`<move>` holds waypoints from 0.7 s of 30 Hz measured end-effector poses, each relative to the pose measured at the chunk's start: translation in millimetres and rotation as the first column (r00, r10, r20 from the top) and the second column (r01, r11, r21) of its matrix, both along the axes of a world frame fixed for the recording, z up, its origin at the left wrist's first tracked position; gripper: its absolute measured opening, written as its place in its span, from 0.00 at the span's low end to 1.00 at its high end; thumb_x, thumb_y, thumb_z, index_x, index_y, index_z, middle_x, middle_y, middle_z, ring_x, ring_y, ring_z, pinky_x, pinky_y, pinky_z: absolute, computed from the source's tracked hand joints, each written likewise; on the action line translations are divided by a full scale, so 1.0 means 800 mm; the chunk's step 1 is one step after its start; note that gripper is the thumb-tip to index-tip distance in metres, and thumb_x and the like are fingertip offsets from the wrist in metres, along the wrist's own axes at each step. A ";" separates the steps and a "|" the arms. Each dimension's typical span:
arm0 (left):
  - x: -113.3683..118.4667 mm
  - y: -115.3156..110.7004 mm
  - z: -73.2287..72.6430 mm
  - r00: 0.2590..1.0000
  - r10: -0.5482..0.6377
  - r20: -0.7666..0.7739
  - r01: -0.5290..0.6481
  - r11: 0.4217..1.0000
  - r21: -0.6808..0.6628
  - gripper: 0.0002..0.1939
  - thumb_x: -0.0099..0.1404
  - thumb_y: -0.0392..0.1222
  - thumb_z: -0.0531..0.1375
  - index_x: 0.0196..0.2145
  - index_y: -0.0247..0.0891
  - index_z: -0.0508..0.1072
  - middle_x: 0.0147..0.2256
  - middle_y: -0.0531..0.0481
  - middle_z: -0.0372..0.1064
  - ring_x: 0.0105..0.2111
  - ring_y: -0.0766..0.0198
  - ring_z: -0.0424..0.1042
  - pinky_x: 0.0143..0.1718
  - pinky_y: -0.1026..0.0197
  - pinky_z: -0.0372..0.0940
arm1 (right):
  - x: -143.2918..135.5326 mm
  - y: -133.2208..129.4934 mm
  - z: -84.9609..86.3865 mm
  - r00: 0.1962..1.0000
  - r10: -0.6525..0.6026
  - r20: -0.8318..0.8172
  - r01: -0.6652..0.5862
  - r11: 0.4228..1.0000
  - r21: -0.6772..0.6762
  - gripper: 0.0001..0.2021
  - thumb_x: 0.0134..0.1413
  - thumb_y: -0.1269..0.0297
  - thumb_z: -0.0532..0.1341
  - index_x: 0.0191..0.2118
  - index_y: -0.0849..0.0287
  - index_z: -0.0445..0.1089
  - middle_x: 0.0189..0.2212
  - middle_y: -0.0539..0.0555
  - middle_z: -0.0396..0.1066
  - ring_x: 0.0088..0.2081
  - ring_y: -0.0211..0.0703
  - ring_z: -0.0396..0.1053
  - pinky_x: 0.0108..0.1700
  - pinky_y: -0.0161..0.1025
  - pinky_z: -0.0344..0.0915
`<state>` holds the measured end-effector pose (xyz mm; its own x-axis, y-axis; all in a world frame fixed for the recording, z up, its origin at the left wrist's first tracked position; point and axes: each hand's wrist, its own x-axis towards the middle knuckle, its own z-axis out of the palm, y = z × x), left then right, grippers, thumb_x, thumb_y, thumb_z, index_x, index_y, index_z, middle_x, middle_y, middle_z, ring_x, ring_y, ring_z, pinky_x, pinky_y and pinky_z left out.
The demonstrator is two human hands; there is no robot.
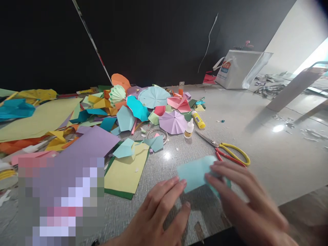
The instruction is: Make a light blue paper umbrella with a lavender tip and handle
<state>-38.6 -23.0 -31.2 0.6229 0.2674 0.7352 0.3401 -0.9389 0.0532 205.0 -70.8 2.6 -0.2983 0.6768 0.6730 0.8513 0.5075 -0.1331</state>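
A piece of light blue paper (196, 172) is at the table's front, with its right end curled. My right hand (247, 201), slightly blurred, grips that curled end between its fingers. At the lower left corner of the paper, the fingertips of my left hand (164, 208) rest on or right beside it, fingers stretched out and thumb apart. Just beyond my right hand lie scissors (232, 153) with yellow and red handles, their blades pointing to the back left. A small white glue bottle (189, 129) stands upright near the blade tips, and a yellow glue stick (198, 120) lies behind it.
Yellow paper sheets (126, 169) lie left of my hands, and a purple sheet (89, 143) further left. Folded paper fans, including a lilac one (173, 122), and scraps pile along the dark wall. A white bag (234, 70) stands at the back right. A blurred patch covers the lower left.
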 end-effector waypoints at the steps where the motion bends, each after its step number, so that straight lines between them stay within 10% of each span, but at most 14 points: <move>1: 0.000 0.000 0.000 1.000 0.011 0.002 -0.011 1.000 0.011 0.20 0.61 0.27 0.53 0.48 0.31 0.76 0.62 0.32 0.61 0.66 0.44 0.59 0.60 0.45 0.68 | -0.004 0.000 -0.004 0.994 0.093 0.051 -0.090 0.994 -0.054 0.18 0.68 0.78 0.55 0.58 0.59 0.73 0.55 0.61 0.75 0.59 0.56 0.71 0.57 0.51 0.75; 11: 0.000 -0.003 0.001 0.993 -0.027 -0.113 0.000 0.973 -0.230 0.11 0.68 0.28 0.53 0.39 0.31 0.76 0.40 0.41 0.75 0.42 0.55 0.73 0.46 0.50 0.72 | -0.025 -0.006 -0.002 0.956 0.291 0.032 -0.258 0.888 -0.380 0.19 0.77 0.67 0.47 0.52 0.61 0.75 0.46 0.59 0.81 0.45 0.50 0.78 0.47 0.44 0.78; 21: -0.003 -0.002 0.007 0.988 -0.070 -0.137 0.021 0.944 -0.329 0.13 0.73 0.28 0.50 0.42 0.33 0.75 0.38 0.43 0.74 0.39 0.56 0.71 0.41 0.54 0.70 | 0.009 -0.007 -0.001 0.952 0.295 0.082 -0.244 0.893 -0.379 0.16 0.76 0.65 0.49 0.51 0.59 0.74 0.43 0.58 0.80 0.40 0.48 0.78 0.41 0.42 0.75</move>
